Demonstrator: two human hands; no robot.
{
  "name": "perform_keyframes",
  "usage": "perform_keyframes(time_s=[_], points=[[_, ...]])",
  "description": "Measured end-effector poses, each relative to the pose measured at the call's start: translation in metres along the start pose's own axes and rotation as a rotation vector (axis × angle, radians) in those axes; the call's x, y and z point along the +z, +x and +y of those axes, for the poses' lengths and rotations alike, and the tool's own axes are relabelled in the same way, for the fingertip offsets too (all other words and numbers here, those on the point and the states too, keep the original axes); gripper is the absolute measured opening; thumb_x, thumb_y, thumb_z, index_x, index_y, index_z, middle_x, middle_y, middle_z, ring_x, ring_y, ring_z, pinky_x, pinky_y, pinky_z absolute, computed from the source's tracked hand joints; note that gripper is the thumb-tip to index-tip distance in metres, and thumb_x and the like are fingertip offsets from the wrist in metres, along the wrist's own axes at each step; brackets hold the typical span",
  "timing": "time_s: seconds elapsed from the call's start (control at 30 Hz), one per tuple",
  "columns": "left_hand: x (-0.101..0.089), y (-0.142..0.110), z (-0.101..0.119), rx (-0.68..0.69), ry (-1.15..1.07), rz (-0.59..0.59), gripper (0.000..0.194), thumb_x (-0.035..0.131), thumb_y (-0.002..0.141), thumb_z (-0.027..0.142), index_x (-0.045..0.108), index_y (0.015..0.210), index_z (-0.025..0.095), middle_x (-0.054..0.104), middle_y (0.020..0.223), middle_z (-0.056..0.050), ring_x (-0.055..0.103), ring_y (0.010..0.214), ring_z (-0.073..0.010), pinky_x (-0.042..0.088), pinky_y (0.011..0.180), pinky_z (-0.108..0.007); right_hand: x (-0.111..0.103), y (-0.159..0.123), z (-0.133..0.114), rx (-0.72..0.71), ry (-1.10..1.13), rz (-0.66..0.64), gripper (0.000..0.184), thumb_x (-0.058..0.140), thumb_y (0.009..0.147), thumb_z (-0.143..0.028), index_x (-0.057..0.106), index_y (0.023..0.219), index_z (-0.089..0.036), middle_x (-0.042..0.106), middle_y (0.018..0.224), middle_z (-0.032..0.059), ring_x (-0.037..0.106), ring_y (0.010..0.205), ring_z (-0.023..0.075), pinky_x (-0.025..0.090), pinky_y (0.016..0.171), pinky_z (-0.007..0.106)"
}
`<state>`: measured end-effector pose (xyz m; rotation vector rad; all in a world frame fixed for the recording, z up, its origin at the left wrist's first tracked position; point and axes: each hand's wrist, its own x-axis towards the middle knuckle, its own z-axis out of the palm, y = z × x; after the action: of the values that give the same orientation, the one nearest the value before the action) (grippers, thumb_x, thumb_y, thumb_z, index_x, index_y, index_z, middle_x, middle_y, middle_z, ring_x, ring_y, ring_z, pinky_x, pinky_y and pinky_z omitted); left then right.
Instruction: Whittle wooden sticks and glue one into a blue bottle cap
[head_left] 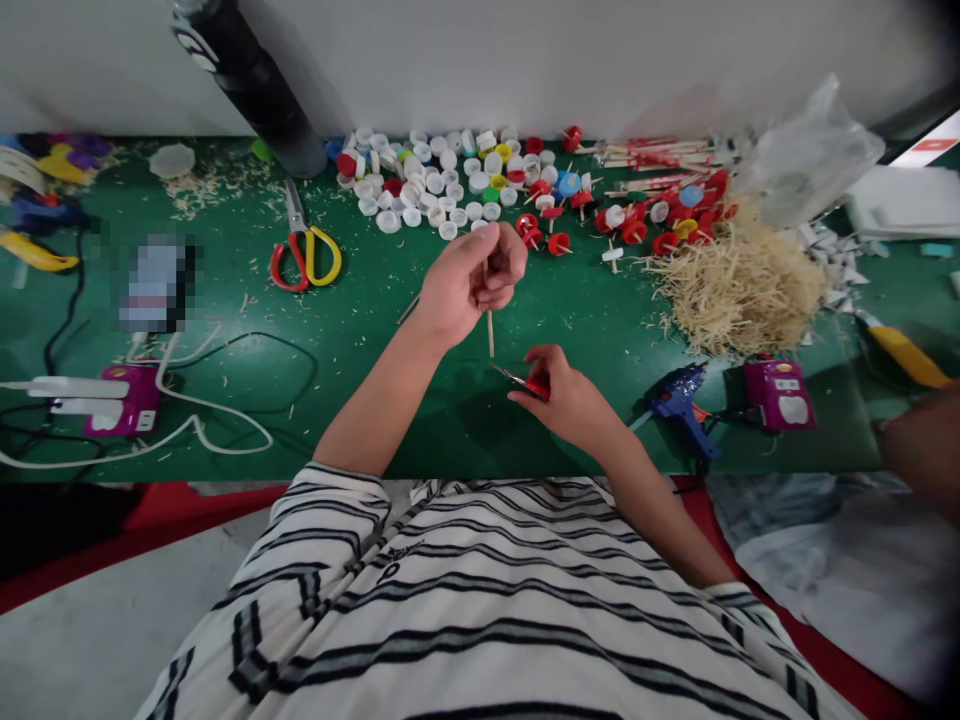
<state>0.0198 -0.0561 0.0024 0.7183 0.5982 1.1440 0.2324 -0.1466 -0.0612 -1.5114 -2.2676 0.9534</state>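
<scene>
My left hand (472, 280) is closed around a thin wooden stick (491, 335), whose lower end points down toward the table. Just below and to the right, my right hand (562, 395) grips a small red-handled tool (534, 385) with a slim metal tip. That tip lies close to the stick's lower end; I cannot tell whether they touch. My fingers hide most of the tool, so its exact kind is unclear. Beyond my left hand, many plastic bottle caps (433, 182), mostly white, are spread along the back of the green table (375, 380).
Scissors (306, 245) and a black bottle (259, 95) stand left of the caps. On the right are red caps on sticks (634, 230), a straw pile (742, 285), a blue glue gun (682, 405) and a purple power socket (780, 395). Another person's arm (926, 445) shows far right.
</scene>
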Motion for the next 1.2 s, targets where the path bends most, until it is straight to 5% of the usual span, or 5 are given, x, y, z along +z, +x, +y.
perform_keyframes(time_s=[0.23, 0.47, 0.67, 1.2], points=[[-0.014, 0.008, -0.007, -0.159, -0.115, 0.112, 0.065, 0.041, 0.115, 0.056, 0.041, 0.062, 0.019, 0.031, 0.057, 0.005, 0.029, 0.041, -0.0037, 0.026, 0.042, -0.016, -0.027, 0.020, -0.015, -0.015, -0.404, -0.193, 0.042, 0.051, 0.114, -0.041, 0.056, 0.151, -0.023, 0.082, 0.131, 0.0122, 0.079, 0.108, 0.0287, 0.046, 0.071, 0.032], [-0.017, 0.006, -0.008, -0.079, 0.034, -0.019, 0.063, 0.046, 0.116, 0.045, 0.036, 0.060, 0.018, 0.026, 0.057, 0.005, 0.022, 0.044, -0.0032, 0.020, 0.044, -0.018, -0.032, 0.048, -0.039, -0.046, -0.743, -0.175, 0.051, 0.030, 0.118, -0.050, 0.065, 0.146, -0.025, 0.081, 0.129, 0.0136, 0.078, 0.102, 0.0280, 0.033, 0.065, 0.033], [-0.018, 0.007, -0.010, -0.031, 0.078, -0.064, 0.060, 0.058, 0.111, 0.044, 0.039, 0.061, 0.018, 0.024, 0.063, 0.005, 0.020, 0.048, -0.0033, 0.019, 0.046, -0.020, -0.024, 0.058, -0.035, -0.043, -0.780, -0.178, 0.057, 0.021, 0.119, -0.050, 0.065, 0.138, -0.019, 0.081, 0.116, 0.0140, 0.075, 0.090, 0.0262, 0.029, 0.064, 0.033], [-0.018, 0.008, -0.010, -0.079, 0.026, -0.024, 0.061, 0.053, 0.114, 0.046, 0.041, 0.061, 0.017, 0.028, 0.061, 0.005, 0.021, 0.046, -0.0023, 0.018, 0.047, -0.019, 0.001, 0.043, -0.021, -0.004, -0.832, -0.296, 0.054, 0.019, 0.119, -0.048, 0.062, 0.137, -0.021, 0.081, 0.112, 0.0156, 0.078, 0.090, 0.0262, 0.030, 0.064, 0.030]])
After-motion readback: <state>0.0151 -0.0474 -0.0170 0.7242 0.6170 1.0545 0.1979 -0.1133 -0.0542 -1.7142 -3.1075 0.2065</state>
